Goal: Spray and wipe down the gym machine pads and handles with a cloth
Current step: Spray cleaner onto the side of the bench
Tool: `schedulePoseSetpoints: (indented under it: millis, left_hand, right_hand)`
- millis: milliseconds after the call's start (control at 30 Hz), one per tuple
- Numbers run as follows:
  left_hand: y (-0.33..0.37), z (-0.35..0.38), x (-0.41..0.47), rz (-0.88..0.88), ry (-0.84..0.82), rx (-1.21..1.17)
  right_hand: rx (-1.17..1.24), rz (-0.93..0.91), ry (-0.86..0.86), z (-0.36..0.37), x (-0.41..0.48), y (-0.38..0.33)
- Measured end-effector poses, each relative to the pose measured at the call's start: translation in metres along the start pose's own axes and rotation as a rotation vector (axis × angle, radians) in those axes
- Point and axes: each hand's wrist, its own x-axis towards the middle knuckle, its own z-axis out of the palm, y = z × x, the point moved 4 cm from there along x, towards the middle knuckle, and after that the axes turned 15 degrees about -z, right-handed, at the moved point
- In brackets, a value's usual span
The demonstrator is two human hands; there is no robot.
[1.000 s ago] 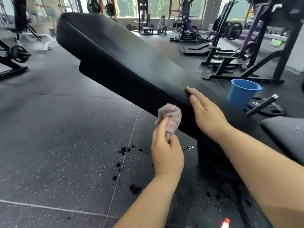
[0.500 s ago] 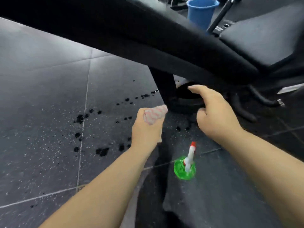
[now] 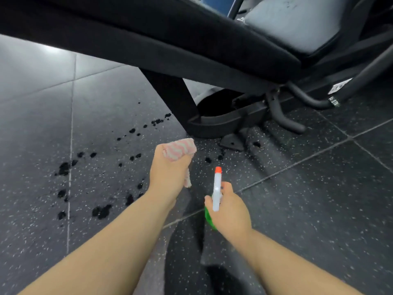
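A person's two hands sit low in the frame, one holding a cloth and one a spray bottle, below a black gym pad.

The long back pad crosses the top of the frame, sloping from upper left down to the right, above and ahead of both hands. The left hand, centre frame, is the nearer one; its fingers are curled tight round a bunched pink-and-white cloth. Lower and to the right, the right hand wraps its fingers round the neck of the spray bottle, whose orange tip points up the frame towards the pad. Whether the bottle's green base rests on the floor cannot be told. Dark wet spots dot the floor at left.
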Motion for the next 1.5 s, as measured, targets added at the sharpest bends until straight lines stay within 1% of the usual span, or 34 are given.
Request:
schedulePoseSetpoints:
  millis: [67,100,167,233,367,433,567,700,800,900,967,1033,1167,1300,1400,1500]
  left_hand:
    - [0.022,-0.003,0.004,0.074,0.013,-0.008]
    - [0.033,-0.005,0.005,0.095,0.016,-0.024]
    - [0.05,-0.008,0.006,0.148,-0.001,-0.056]
    - [0.058,-0.004,0.002,0.21,-0.037,-0.053]
    - [0.061,0.006,-0.006,0.262,-0.063,-0.017]
    - [0.065,0.011,-0.01,0.283,-0.079,-0.02]
    - [0.07,0.01,-0.014,0.306,-0.097,-0.039]
    - [0.069,-0.015,-0.017,0.27,-0.004,-0.18]
    - [0.065,-0.046,-0.023,0.231,0.073,-0.218]
    - [0.062,-0.086,-0.033,0.219,0.158,-0.228]
    - [0.059,-0.117,-0.041,0.2,0.231,-0.304]
    - [0.06,-0.143,-0.049,0.205,0.272,-0.364]
    - [0.064,-0.219,-0.078,0.234,0.419,-0.472]
    - [0.064,-0.292,-0.113,0.264,0.542,-0.592]
    - [0.057,-0.337,-0.134,0.292,0.62,-0.671]
    - [0.052,-0.378,-0.152,0.309,0.69,-0.698]
  right_hand:
    - [0.057,0.101,0.16,-0.024,0.008,0.004]
    - [0.161,0.136,0.249,-0.04,0.01,0.004]
    - [0.464,0.157,0.36,-0.071,0.015,-0.004]
    - [0.648,0.111,0.404,-0.096,0.029,-0.008]
    - [0.789,0.066,0.427,-0.138,0.052,-0.018]
    - [0.76,-0.007,0.412,-0.152,0.059,-0.026]
    - [0.564,-0.126,0.328,-0.165,0.065,-0.048]
    - [0.384,-0.284,0.231,-0.161,0.059,-0.076]
    - [0.411,-0.351,0.211,-0.157,0.051,-0.115]
    - [0.44,-0.433,0.129,-0.151,0.045,-0.166]
    - [0.42,-0.49,0.087,-0.144,0.041,-0.2]
    - [0.431,-0.528,0.058,-0.137,0.036,-0.231]
    - [0.434,-0.657,-0.079,-0.111,0.018,-0.319]
    - [0.465,-0.768,-0.132,-0.086,-0.006,-0.399]
    - [0.463,-0.856,-0.126,-0.072,-0.026,-0.45]
    - [0.506,-0.987,-0.098,-0.054,-0.045,-0.503]
